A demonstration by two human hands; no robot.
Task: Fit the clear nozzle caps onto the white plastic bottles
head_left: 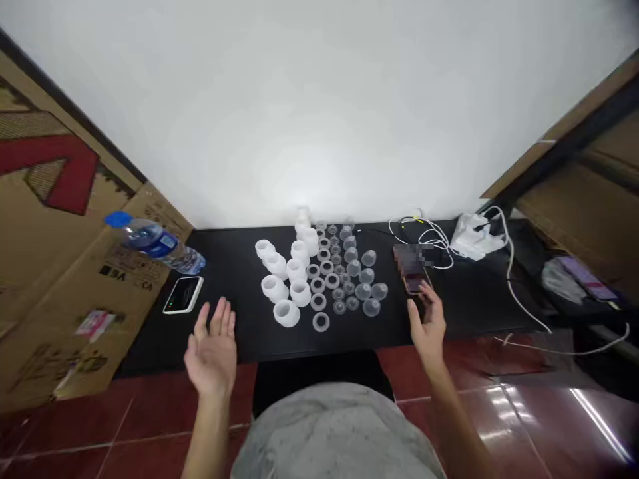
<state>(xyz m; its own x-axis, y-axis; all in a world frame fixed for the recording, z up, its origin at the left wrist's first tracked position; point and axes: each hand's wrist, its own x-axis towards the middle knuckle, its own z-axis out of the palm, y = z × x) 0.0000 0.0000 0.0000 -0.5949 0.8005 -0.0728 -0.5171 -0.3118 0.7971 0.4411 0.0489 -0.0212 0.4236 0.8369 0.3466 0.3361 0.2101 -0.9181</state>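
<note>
Palm up at the table's front left, my left hand (212, 349) is open and holds nothing. My right hand (428, 326) is at the front right, fingers apart, its fingertips close to the lower end of a phone (414, 282); whether they touch it I cannot tell. Between my hands stand several white round, wide-mouthed bottles (286, 313) in slanting rows. Beside them lie several translucent rings (321, 322), then small clear discs with raised centres (339, 307), then clear dome-shaped caps (372, 307) on the right.
A water bottle (160, 241) with a blue cap leans at the left, near a white-framed device (183, 295). Cardboard (60, 299) borders the left side. A white power strip (476, 236) and tangled cables (434, 233) lie right of the phone. Another phone (586, 276) lies far right.
</note>
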